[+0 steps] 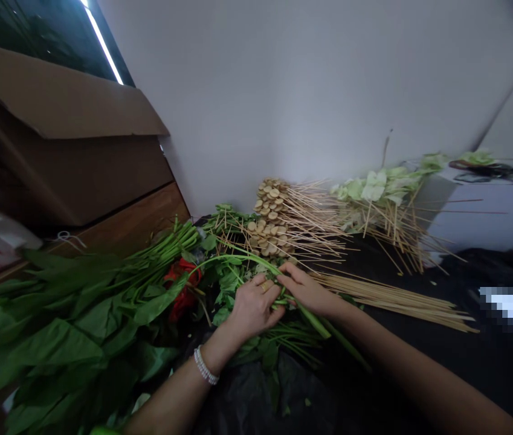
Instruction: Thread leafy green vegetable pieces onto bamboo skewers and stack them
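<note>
From my feed, the biggest thing is the cardboard box (pixel 70 139) at upper left, flap open; I can read no print on it. Below it a heap of leafy greens (pixel 57 326) spreads across the left of the black table (pixel 419 350). At the back, skewers (pixel 310 226) lie fanned out, some carrying tan round slices (pixel 269 223), others pale green leaves (pixel 383 187) further right. A bare bundle of sticks (pixel 396 299) lies just right of the hands. A red flower (pixel 183 287) sits among the greens.

My left hand (pixel 251 308), ring and beaded bracelet (pixel 205 365) on it, is curled shut around a green stem (pixel 315 320). My right hand (pixel 306 290) pinches the same stem just beside it, fingers closed. The stem runs between both hands at table centre, arching left toward the flower.
</note>
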Motion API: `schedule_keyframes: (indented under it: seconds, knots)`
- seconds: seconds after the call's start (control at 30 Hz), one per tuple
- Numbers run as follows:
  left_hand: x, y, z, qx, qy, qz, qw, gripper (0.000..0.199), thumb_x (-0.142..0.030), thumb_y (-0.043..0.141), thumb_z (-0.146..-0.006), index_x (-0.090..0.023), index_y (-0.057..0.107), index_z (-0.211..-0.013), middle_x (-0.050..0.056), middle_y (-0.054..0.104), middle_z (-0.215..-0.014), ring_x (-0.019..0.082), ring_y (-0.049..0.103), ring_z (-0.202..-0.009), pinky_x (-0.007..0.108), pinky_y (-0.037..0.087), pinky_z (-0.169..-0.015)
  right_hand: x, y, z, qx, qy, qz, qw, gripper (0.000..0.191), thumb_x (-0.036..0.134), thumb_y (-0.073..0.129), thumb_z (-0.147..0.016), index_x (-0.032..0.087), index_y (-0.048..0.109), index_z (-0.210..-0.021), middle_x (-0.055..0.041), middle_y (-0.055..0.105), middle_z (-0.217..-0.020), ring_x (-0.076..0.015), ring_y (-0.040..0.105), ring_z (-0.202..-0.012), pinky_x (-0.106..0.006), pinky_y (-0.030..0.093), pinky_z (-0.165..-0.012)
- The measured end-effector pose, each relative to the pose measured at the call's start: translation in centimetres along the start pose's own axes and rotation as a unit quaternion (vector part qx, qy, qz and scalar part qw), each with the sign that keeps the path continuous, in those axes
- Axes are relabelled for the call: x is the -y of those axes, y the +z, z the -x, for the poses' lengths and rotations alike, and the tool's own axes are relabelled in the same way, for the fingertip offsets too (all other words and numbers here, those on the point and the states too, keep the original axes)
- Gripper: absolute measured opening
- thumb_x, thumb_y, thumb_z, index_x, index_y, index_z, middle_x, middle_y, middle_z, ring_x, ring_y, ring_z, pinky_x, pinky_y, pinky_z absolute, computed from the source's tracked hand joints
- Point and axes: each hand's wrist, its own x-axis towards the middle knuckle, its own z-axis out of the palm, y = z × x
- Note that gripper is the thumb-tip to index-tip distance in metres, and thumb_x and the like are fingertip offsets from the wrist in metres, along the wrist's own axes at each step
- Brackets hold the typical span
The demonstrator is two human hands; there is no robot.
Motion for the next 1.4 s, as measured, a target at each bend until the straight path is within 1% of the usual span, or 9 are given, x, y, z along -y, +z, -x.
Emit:
schedule_keyframes:
  seconds: [0.17, 0.27, 0.47, 0.67, 0.8, 0.93, 1.1, 1.27, 1.4]
  knots:
    - [0.6, -0.6, -0.2, -0.075, -0.129, 0.072, 0.986, 0.017, -0.012, 0.045, -0.072, -0.022, 0.043, -0.058, 0.0, 0.046, -0.054, 0.016, 0.043, -0.057, 0.028, 0.038, -0.058, 0.1, 0.3, 0.4, 0.029, 0.0, -0.021, 0.999, 0.026, 0.049, 0.048, -0.089, 0.024, 0.042, -0.09, 0.0111, 0.04, -0.051, -0.0093, 0.039, -0.044, -0.021, 0.032, -0.044]
    - [1.4, -0.7, -0.2, -0.104, -0.18, 0.068, 0.976, 0.018, -0.013, 0.045, -0.077, -0.021, 0.046, -0.062, 0.0, 0.048, -0.057, 0.017, 0.046, -0.061, 0.028, 0.039, -0.06, -0.5, 0.3, 0.3, 0.015, -0.005, -0.029, 0.999, 0.026, 0.048, 0.048, -0.088, 0.024, 0.041, -0.092, 0.0123, 0.041, -0.047, -0.0089, 0.04, -0.04, -0.02, 0.032, -0.042]
    - [1.3, 0.4, 0.7, -0.047, -0.139, 0.094, 0.985, 0.015, -0.02, 0.043, -0.093, -0.017, 0.058, -0.095, 0.002, 0.064, -0.075, 0.015, 0.059, -0.067, 0.025, 0.046, -0.062, -0.8, 0.1, 0.0, -0.032, -0.037, -0.026, 0.998, 0.026, 0.044, 0.05, -0.087, 0.023, 0.042, -0.1, 0.0122, 0.049, -0.052, -0.0076, 0.043, -0.034, -0.018, 0.031, -0.036]
    - [1.7, 0.4, 0.9, -0.109, -0.147, 0.133, 0.974, 0.019, -0.025, 0.054, -0.092, -0.019, 0.059, -0.11, 0.006, 0.068, -0.094, 0.016, 0.065, -0.082, 0.027, 0.052, -0.074, -0.4, 0.1, 0.1, -0.067, -0.068, -0.019, 0.995, 0.02, 0.033, 0.057, -0.082, 0.023, 0.047, -0.097, 0.0104, 0.045, -0.06, -0.0063, 0.04, -0.038, -0.02, 0.033, -0.038]
    - [1.9, 0.4, 1.0, -0.11, -0.147, 0.098, 0.978, 0.032, -0.022, 0.053, -0.091, -0.021, 0.057, -0.123, 0.008, 0.063, -0.099, 0.017, 0.064, -0.086, 0.028, 0.054, -0.074, -0.6, 0.1, 0.0, -0.08, -0.1, 0.045, 0.991, 0.018, 0.028, 0.058, -0.081, 0.022, 0.052, -0.097, 0.0081, 0.045, -0.063, -0.0093, 0.043, -0.051, -0.022, 0.035, -0.049]
    - [1.9, 0.5, 1.1, -0.089, -0.159, 0.054, 0.982, 0.025, -0.023, 0.054, -0.091, -0.022, 0.061, -0.114, 0.008, 0.058, -0.105, 0.016, 0.063, -0.083, 0.028, 0.054, -0.072, -0.9, 0.0, 0.1, -0.091, -0.126, 0.117, 0.981, 0.018, 0.026, 0.058, -0.081, 0.023, 0.055, -0.099, 0.0069, 0.045, -0.065, -0.0113, 0.044, -0.059, -0.024, 0.034, -0.056]
    - [1.9, 0.3, 1.0, -0.061, -0.141, 0.044, 0.987, 0.017, -0.019, 0.054, -0.09, -0.02, 0.061, -0.106, 0.006, 0.063, -0.102, 0.018, 0.063, -0.091, 0.028, 0.052, -0.078, -0.2, -0.2, 0.4, -0.091, -0.127, 0.193, 0.969, 0.016, 0.026, 0.055, -0.084, 0.023, 0.056, -0.1, 0.006, 0.048, -0.065, -0.0126, 0.046, -0.059, -0.025, 0.034, -0.059]
    - [2.0, 0.2, 1.1, -0.05, -0.116, 0.006, 0.992, 0.032, -0.015, 0.056, -0.087, -0.022, 0.058, -0.119, 0.006, 0.062, -0.102, 0.019, 0.062, -0.092, 0.03, 0.053, -0.076, 0.3, -0.5, 0.6, -0.082, -0.155, 0.327, 0.929, 0.015, 0.023, 0.047, -0.089, 0.023, 0.058, -0.1, -0.0014, 0.063, -0.082, -0.0174, 0.058, -0.073, -0.028, 0.037, -0.067]
    - [1.8, 0.1, 0.9, -0.013, -0.099, -0.014, 0.995, 0.037, -0.017, 0.057, -0.086, -0.02, 0.056, -0.123, 0.008, 0.062, -0.105, 0.021, 0.062, -0.092, 0.032, 0.054, -0.077, 0.1, -0.4, 0.8, -0.076, -0.135, 0.399, 0.904, 0.019, 0.019, 0.043, -0.09, 0.02, 0.057, -0.102, -0.0077, 0.068, -0.095, -0.0216, 0.062, -0.087, -0.03, 0.039, -0.074]
